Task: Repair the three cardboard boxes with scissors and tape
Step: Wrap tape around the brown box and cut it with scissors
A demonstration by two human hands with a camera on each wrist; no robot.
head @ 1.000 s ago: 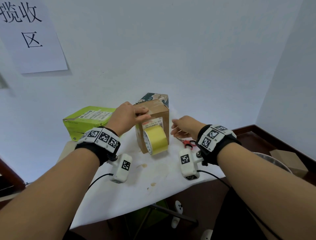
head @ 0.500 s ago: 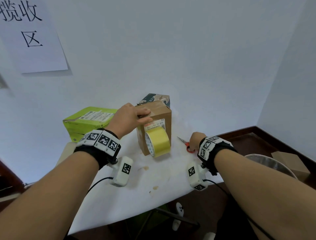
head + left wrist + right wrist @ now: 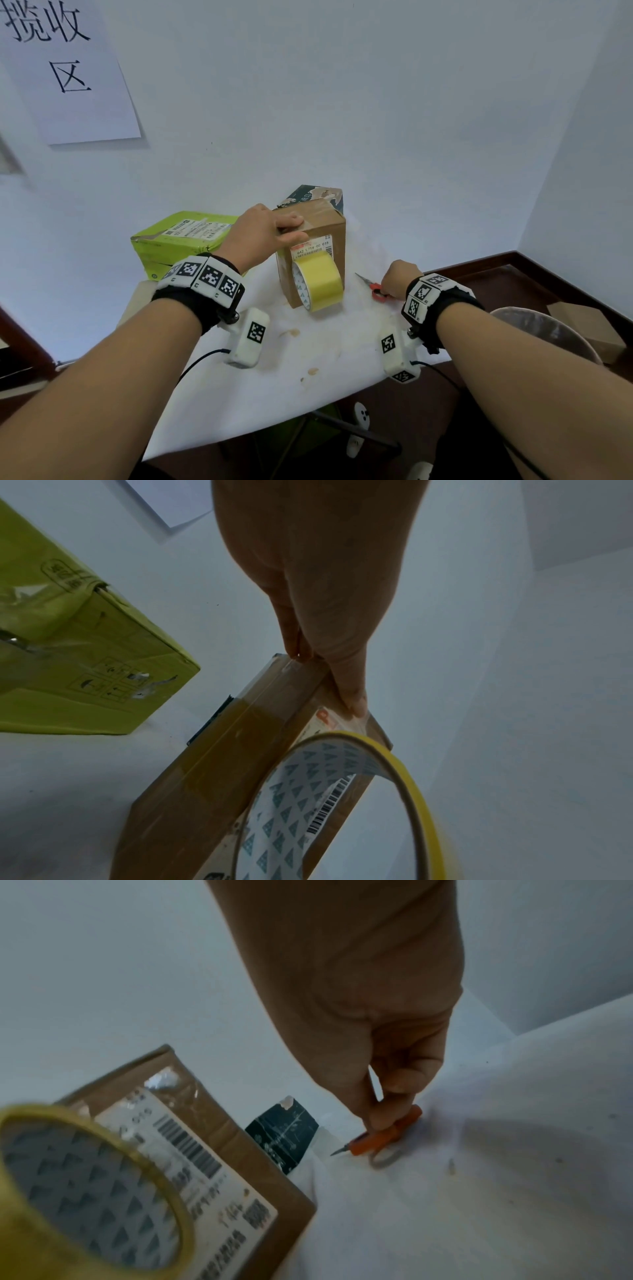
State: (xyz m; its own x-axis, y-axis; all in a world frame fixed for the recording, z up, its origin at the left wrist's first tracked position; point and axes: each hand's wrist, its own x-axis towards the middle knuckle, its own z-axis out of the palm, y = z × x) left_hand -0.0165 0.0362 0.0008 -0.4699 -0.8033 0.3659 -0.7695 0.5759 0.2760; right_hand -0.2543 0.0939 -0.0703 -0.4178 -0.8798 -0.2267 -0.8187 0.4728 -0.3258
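Cardboard, glossy tape and matt cloth, as I see them from my station.

The brown box (image 3: 318, 240) looks like matt kraft cardboard under shiny clear tape, with a smooth paper label. The tape roll (image 3: 320, 286) I see against it is glossy yellow plastic on a printed paper core. The green box (image 3: 178, 240) is smooth printed card, torn and rough at its edges. The scissors (image 3: 383, 1135) have orange plastic handles and a dull metal tip. The surface (image 3: 274, 394) wears stained white matt cloth.

a table covered by a white cloth (image 3: 260, 387), marked with small brown stains, is set against the wall. on it are stood a green box (image 3: 178, 240), a brown box (image 3: 318, 246) with a dark box (image 3: 315, 195) behind it, a yellow tape roll (image 3: 320, 286) and red-handled scissors (image 3: 371, 287).
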